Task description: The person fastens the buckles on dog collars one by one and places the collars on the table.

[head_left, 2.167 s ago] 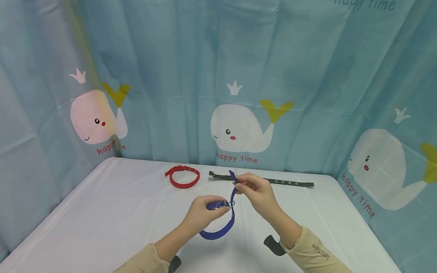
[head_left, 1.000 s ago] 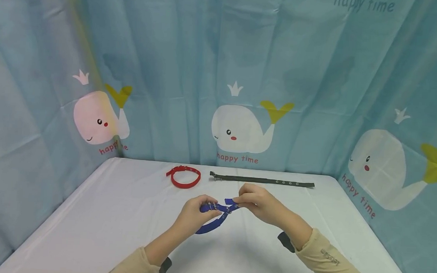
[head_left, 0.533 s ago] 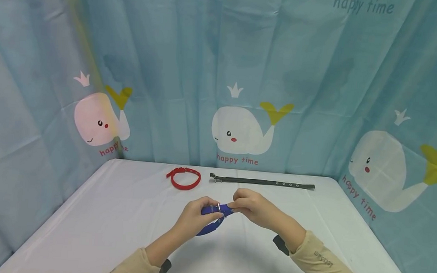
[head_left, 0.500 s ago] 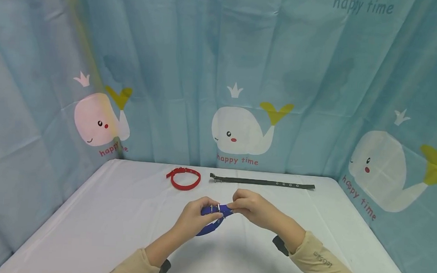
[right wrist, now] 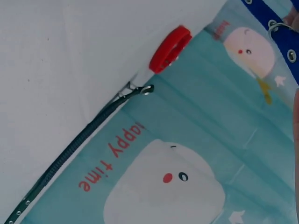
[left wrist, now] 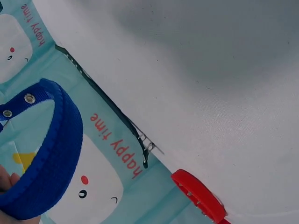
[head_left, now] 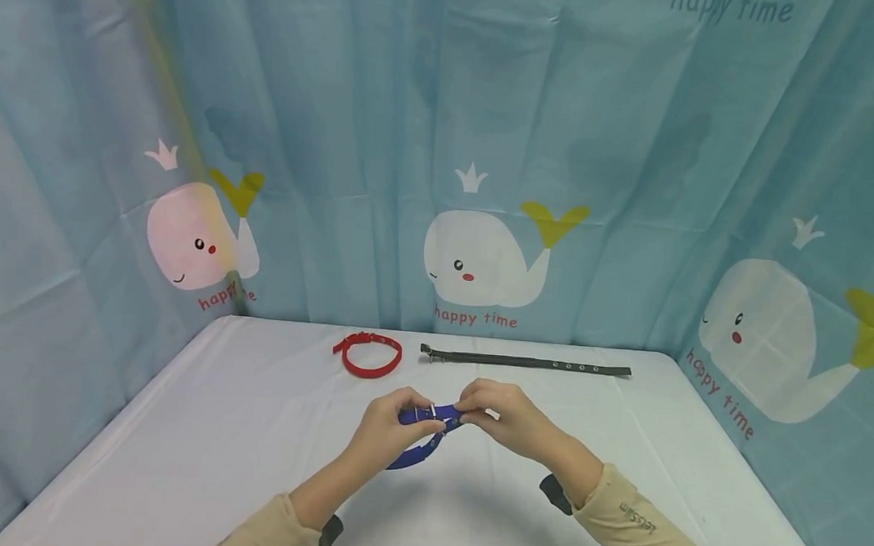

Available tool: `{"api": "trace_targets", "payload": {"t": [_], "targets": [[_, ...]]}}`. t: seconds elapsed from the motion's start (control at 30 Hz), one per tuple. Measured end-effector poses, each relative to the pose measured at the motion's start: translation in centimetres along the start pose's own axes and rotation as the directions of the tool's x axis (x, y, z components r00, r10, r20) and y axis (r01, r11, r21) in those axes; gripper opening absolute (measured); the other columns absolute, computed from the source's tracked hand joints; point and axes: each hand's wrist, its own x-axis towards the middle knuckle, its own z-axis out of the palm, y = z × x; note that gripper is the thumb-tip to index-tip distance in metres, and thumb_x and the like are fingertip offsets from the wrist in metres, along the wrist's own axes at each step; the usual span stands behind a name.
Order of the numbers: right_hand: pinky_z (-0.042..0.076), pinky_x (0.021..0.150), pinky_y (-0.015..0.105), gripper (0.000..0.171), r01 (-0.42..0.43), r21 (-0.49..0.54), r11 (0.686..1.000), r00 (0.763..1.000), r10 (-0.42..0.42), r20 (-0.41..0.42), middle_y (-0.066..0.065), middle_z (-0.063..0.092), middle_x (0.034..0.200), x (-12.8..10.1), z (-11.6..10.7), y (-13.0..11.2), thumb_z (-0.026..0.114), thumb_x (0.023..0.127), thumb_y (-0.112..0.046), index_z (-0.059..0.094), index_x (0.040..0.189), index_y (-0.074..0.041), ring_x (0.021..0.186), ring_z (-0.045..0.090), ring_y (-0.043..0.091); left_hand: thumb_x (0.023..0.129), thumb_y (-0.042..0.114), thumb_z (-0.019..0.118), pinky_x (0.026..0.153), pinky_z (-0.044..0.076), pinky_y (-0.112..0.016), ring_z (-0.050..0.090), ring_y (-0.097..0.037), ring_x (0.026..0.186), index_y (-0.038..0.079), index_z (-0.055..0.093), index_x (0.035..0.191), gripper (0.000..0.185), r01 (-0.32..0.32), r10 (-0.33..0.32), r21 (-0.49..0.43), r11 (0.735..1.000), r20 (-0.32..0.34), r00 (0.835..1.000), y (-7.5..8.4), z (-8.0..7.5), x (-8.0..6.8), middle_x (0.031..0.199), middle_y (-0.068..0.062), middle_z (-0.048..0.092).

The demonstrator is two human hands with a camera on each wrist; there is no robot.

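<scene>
1. My left hand [head_left: 386,424] is curled round the buckle end of the blue woven nylon collar [head_left: 419,439], fingers closed over the strap just left of its silver metal buckle [head_left: 428,411].
2. My right hand [head_left: 503,415] pinches the other end of the same collar between thumb and fingertips, right beside the buckle, so the two hands almost meet.
3. The blue collar hangs in a loop under my left hand, held just above the white cloth-covered table [head_left: 209,434], near the middle of it. The left wrist view shows the strap's curve and two metal eyelets [left wrist: 29,98].
4. Farther away, left of centre, lies a red collar closed into a small ring [head_left: 368,355].
5. To its right, along the far edge, a dark green strap collar [head_left: 525,363] lies stretched out flat, well apart from my hands.
6. Behind the table hangs a light blue curtain printed with white whales [head_left: 483,259].
</scene>
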Motion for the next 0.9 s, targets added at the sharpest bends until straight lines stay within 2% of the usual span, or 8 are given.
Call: {"api": "trace_targets", "payload": {"t": [0.1,0.27,0.53,0.7,0.9], "targets": [[0.054,0.071,0.023,0.024,0.023,0.003,1.0,1.0,-0.023,0.008,0.007,0.067,0.089,-0.09,0.23,0.2,0.07,0.078,0.017,0.07,0.096,0.001,0.08,0.063,0.017,0.08,0.018,0.081,0.077,0.057,-0.039,0.065,-0.02,0.08,0.003,0.067,0.095,0.025,0.008,-0.008,-0.011,1.0,-0.017,1.0,-0.32,-0.02,-0.08,0.09,-0.007,0.07],[0.054,0.072,0.021,0.023,0.044,-0.009,0.999,0.999,-0.044,0.005,0.008,0.067,0.088,-0.22,0.45,0.36,0.07,0.077,0.017,0.069,0.094,0.001,0.08,0.063,0.017,0.078,0.018,0.083,0.073,0.056,-0.032,0.063,-0.015,0.074,0.003,0.067,0.092,0.025,0.011,-0.012,-0.029,1.0,-0.006,1.0,-0.8,-0.02,-0.05,0.084,-0.004,0.069],[0.054,0.07,0.022,0.025,0.063,-0.025,0.998,0.998,-0.064,-0.017,0.008,0.066,0.087,0.11,0.24,0.38,0.07,0.075,0.02,0.068,0.091,0.001,0.077,0.062,0.017,0.08,0.02,0.081,0.078,0.055,-0.038,0.063,-0.018,0.08,0.004,0.068,0.096,0.026,0.094,-0.09,-0.058,0.994,0.058,0.994,-0.25,-0.01,0.55,0.088,-0.003,0.067],[0.053,0.067,0.02,0.023,0.058,-0.022,0.998,0.998,-0.059,-0.017,0.007,0.065,0.086,0.26,0.27,0.32,0.07,0.075,0.019,0.068,0.09,0.002,0.074,0.06,0.016,0.081,0.02,0.08,0.08,0.055,-0.04,0.063,-0.018,0.08,0.003,0.067,0.097,0.026,0.105,-0.1,-0.073,0.992,0.067,0.993,-0.09,-0.01,0.6,0.089,-0.004,0.067],[0.05,0.062,0.017,0.018,0.022,-0.059,0.998,1.0,-0.023,-0.021,0.003,0.061,0.081,0.37,0.53,0.21,0.071,0.077,0.015,0.067,0.087,0.0,0.07,0.054,0.01,0.086,0.022,0.076,0.082,0.054,-0.04,0.064,-0.02,0.087,0.002,0.067,0.103,0.028,0.135,-0.123,-0.143,0.981,0.084,0.989,-0.45,-0.17,0.26,0.094,-0.005,0.068]]}}
